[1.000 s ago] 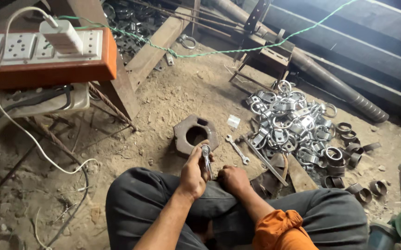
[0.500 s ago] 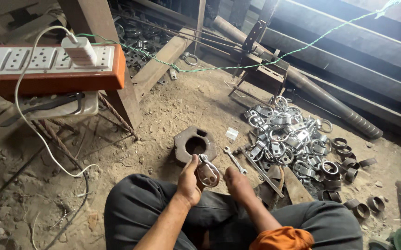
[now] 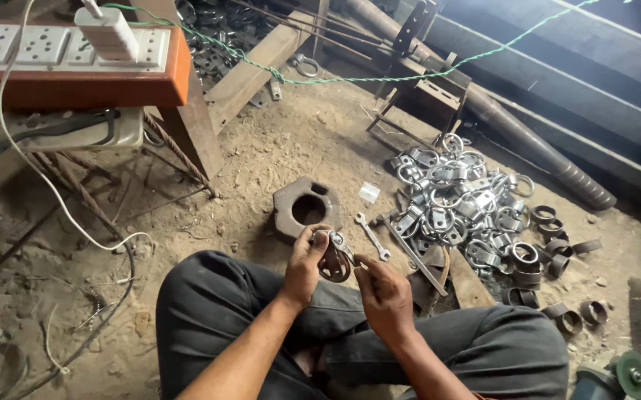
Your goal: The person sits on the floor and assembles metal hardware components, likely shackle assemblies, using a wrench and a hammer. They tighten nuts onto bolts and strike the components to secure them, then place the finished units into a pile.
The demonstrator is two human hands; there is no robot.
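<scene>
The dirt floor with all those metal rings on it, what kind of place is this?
Probably a small metal workshop. A heap of shiny metal clamps lies on the dirt floor, long steel pipes lie behind it, and a wrench sits near the left hand, which holds a clamp.

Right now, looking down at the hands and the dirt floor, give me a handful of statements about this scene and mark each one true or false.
1. The left hand holds a metal clamp ring over the lap. True.
2. The right hand rests flat on the ground. False: it is raised beside the clamp ring, fingers at its lower edge.
3. A small spanner lies on the dirt beyond the hands. True.
4. The pile of shiny clamps lies to the left of the person. False: it lies to the right.
5. A heavy rusty block with a round hole sits on the ground ahead of the hands. True.
</scene>
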